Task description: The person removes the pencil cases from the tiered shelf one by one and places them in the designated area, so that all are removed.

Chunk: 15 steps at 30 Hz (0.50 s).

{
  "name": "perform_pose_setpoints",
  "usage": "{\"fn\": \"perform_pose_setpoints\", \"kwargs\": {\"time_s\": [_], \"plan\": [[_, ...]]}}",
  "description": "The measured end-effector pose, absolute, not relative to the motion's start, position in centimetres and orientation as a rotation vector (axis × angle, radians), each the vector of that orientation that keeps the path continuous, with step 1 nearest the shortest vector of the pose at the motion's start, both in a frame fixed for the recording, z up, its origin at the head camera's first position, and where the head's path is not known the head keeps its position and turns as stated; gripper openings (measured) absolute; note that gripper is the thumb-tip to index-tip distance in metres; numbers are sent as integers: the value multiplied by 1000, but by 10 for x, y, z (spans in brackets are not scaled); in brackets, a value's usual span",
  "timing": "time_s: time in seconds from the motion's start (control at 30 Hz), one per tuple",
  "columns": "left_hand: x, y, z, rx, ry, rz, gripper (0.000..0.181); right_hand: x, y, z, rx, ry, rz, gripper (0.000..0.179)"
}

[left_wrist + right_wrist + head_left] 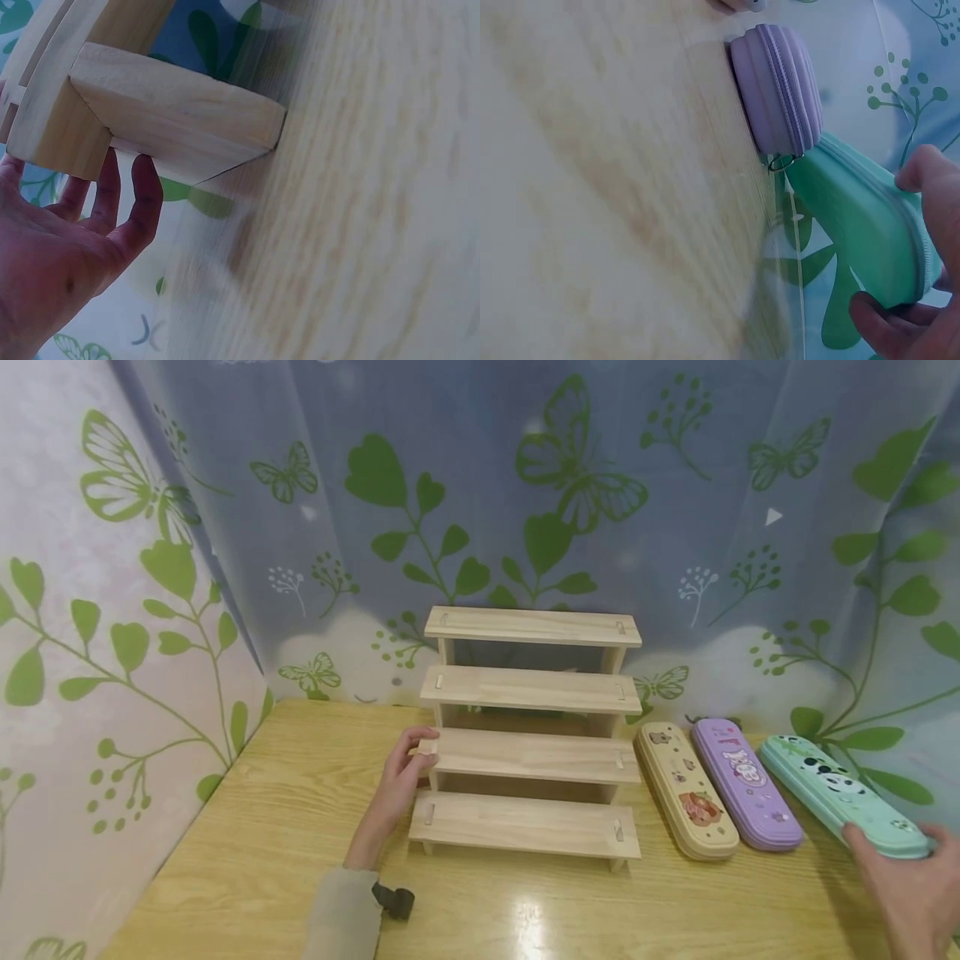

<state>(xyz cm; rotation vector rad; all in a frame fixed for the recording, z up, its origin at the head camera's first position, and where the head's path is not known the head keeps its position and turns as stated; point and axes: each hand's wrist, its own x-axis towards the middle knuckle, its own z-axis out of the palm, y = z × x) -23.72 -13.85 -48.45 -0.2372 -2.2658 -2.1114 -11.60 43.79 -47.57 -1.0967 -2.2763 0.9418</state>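
A pale wooden four-step display stand (528,756) stands on the table in the head view. My left hand (397,789) grips the left end of its second-lowest step; in the left wrist view the fingers (146,199) reach round the board's edge. At the right, my right hand (915,881) holds the near end of a mint-green pencil case (836,789) with panda pictures, thumb on one side and fingers on the other. In the right wrist view this end of the green case (862,217) tilts up off the table.
A cream pencil case (686,789) and a purple pencil case (746,781) lie side by side between the stand and the green case. Behind the wooden table (247,860) hangs a leaf-and-butterfly patterned cloth (465,468), which also covers the left side.
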Motion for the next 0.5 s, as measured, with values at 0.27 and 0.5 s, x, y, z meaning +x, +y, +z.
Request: {"fn": "perform_pose_setpoints", "kwargs": {"time_s": [0.27,0.5], "plan": [[-237,-140,-485,-240,-2270,-2107,34,-113,441,-477,-1088,-2370,901,86],[-237,-138,-485,-257,-2257,-2113,34,-118,445,-479,-1065,-2447,838,86]]}}
